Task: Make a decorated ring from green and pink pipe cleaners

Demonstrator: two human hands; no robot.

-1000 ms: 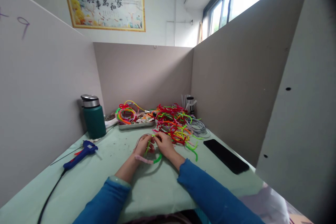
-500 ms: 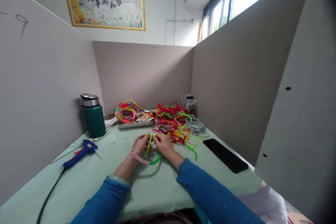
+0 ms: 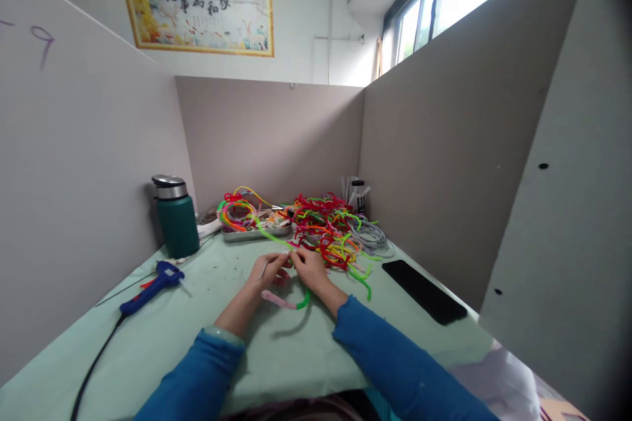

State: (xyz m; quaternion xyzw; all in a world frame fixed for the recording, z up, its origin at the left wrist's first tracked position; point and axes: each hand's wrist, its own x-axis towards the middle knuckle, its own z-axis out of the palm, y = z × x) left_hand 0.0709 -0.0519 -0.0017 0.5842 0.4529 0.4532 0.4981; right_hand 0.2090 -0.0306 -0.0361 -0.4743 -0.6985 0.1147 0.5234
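Lime-green fuzzy pipe-cleaner strand (image 3: 270, 235) rises from two bare hands at the lower centre of the frame, slanting up and left until its tip overlaps a metal tray in the view. The right hand (image 3: 312, 271) pinches the strand's lower end between thumb and fingers. The left hand (image 3: 269, 271) has its fingers bent, the tips meeting those of the right; whether they grip too cannot be told, since the fingers hide the spot. A thin pale cord (image 3: 263, 269) crosses the left hand. Below the hands, above the tabletop, hangs a curved fuzzy length, half pale pink, half bright green (image 3: 279, 300). Both forearms wear blue sleeves (image 3: 395, 348). Just beyond the hands, at the centre, lies a tangled heap of red, yellow, green and orange pipe cleaners (image 3: 323, 227), with a coil of grey cord (image 3: 369, 238) at its right side. Left of the heap, the shallow silvery metal tray (image 3: 257, 235) holds small pale pieces and multicoloured fuzzy rings (image 3: 237, 214). At the left stand a dark green bottle (image 3: 178, 227) and, nearer, a blue glue gun (image 3: 151, 291) lying flat. A black phone (image 3: 424, 291) rests at the lower right on the pale green tabletop (image 3: 296, 362).
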